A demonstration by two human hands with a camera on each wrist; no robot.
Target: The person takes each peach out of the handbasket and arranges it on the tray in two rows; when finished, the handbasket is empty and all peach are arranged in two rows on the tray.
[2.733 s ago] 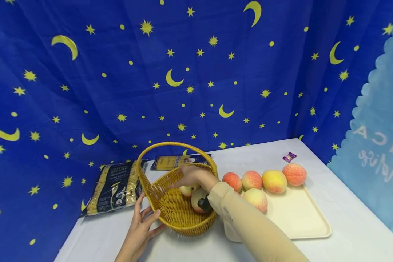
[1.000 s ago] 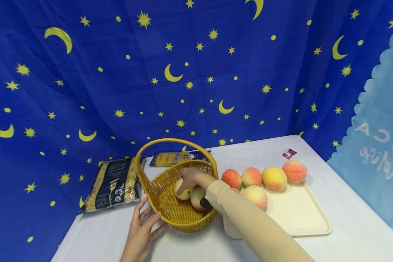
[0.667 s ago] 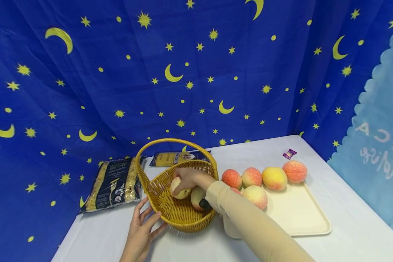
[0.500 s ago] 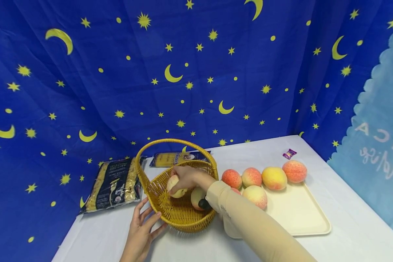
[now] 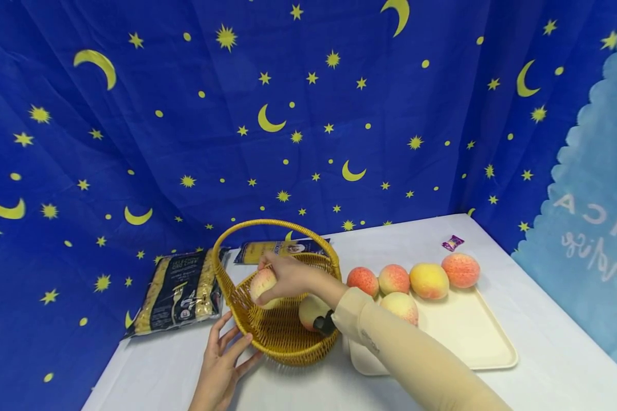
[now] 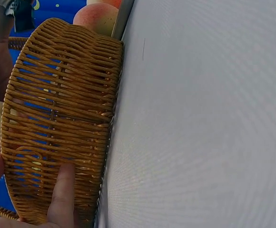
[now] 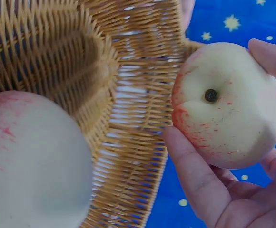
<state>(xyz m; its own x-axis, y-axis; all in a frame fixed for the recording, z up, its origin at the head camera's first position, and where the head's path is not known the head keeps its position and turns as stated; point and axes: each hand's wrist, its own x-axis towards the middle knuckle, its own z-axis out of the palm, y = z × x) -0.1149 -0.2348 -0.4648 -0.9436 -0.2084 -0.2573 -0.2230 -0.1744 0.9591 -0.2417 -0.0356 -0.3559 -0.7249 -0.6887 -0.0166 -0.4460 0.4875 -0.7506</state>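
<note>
My right hand (image 5: pixel 285 281) grips a pale peach with a red blush (image 7: pixel 228 109) between fingers and thumb, over the left side of the yellow wicker basket (image 5: pixel 288 357). In the right wrist view, the peach's dark-dotted hollow faces the camera. Another pale peach (image 5: pixel 311 311) lies inside the basket at its right, partly hidden by the wrist strap. My left hand (image 5: pixel 221 359) rests against the basket's near left side with spread fingers. In the left wrist view, one straight finger (image 6: pixel 64 192) touches the woven wall and another tip is right at the rim.
A cream tray (image 5: pixel 493 348) on the right bears several peaches, the yellow one (image 5: pixel 429 280) among them. Two pasta packs lie behind and left of the basket, a dark one (image 5: pixel 177 294) and a blue one (image 5: pixel 267 251). A purple-wrapped sweet (image 5: pixel 453 242) lies at the back right.
Inside the basket, my right hand has taken hold of the pale peach and raised it leftward toward the rim. My left hand stays at the basket's side.
</note>
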